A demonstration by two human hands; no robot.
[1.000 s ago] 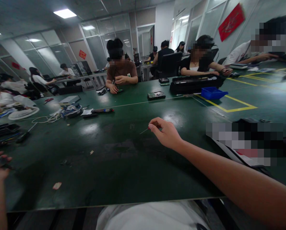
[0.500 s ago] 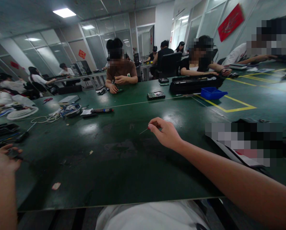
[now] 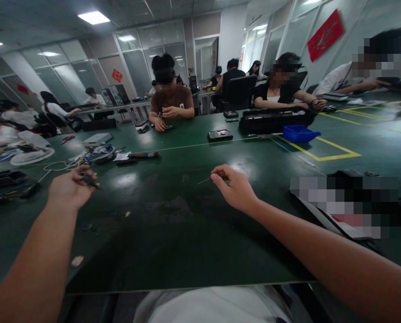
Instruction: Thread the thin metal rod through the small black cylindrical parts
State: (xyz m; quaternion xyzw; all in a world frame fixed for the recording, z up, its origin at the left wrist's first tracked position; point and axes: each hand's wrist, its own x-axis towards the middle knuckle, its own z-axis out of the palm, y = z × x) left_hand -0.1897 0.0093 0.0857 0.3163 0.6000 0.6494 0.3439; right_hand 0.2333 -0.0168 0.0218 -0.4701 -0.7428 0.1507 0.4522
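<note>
My left hand [image 3: 73,186] is raised over the left part of the green table [image 3: 160,242], its fingers closed on a small dark object [image 3: 89,179] whose kind is too blurred to tell. Over the middle of the table, my right hand [image 3: 232,186] pinches a thin metal rod [image 3: 203,181] with a bit of red at the fingertips; the rod points left. A wide gap separates the two hands. Small scraps [image 3: 77,260] lie on the table below my left hand.
Farther back are a pen-like tool [image 3: 143,155], a hard drive [image 3: 220,135], a blue tray [image 3: 299,133] and a long black device [image 3: 276,121]. Cables and a white fan grille [image 3: 32,157] lie at left. Co-workers sit across the table. A partly pixelated stack stands right.
My left hand has moved right and away from me, from the left edge, with the dark object in it. My right hand has hardly moved and still pinches the rod.
</note>
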